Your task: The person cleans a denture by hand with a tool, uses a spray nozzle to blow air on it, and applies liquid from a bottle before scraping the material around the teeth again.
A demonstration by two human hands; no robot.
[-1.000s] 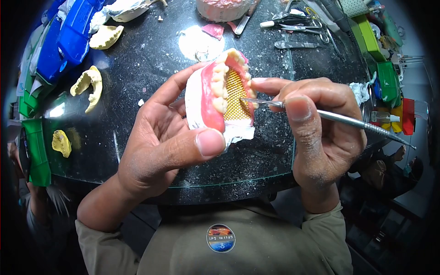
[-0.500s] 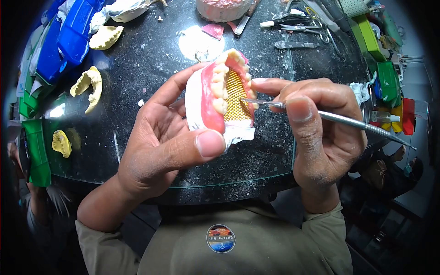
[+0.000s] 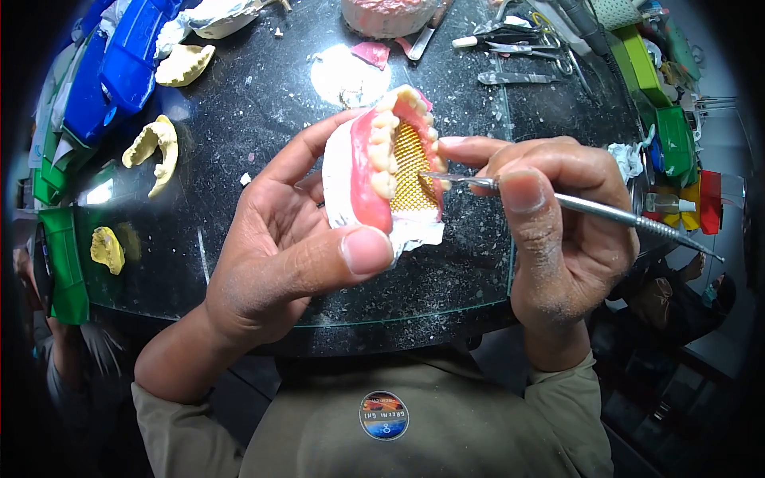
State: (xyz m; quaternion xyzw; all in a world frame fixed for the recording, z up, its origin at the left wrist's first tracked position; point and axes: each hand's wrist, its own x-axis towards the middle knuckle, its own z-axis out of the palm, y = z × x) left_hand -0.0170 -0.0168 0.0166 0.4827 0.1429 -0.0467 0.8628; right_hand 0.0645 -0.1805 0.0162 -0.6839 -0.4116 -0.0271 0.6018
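My left hand (image 3: 275,247) is closed round a white plaster dental model (image 3: 338,179), its thumb pressed on the lower front edge. The model carries a denture with pink gum (image 3: 362,171) and a curved row of cream teeth (image 3: 383,151). Gold-coloured mesh (image 3: 411,171) lines the palate inside the arch. Between thumb and fingers, my right hand (image 3: 570,215) grips a metal dental carver (image 3: 598,207). Its tip reaches over the right-hand teeth to the mesh edge. The right index finger extends close to those teeth.
Yellowish plaster pieces (image 3: 166,155) lie at the left near blue bins (image 3: 127,64) and a green bin (image 3: 65,267). A pink-topped cast (image 3: 388,17) stands at the back. Scissors (image 3: 526,49) and a flat metal tool (image 3: 518,78) lie back right. White dust covers the dark tabletop (image 3: 263,103).
Almost nothing differs. Both hands, the model and the carver have shifted by only a hair, with the carver tip still at the mesh edge.
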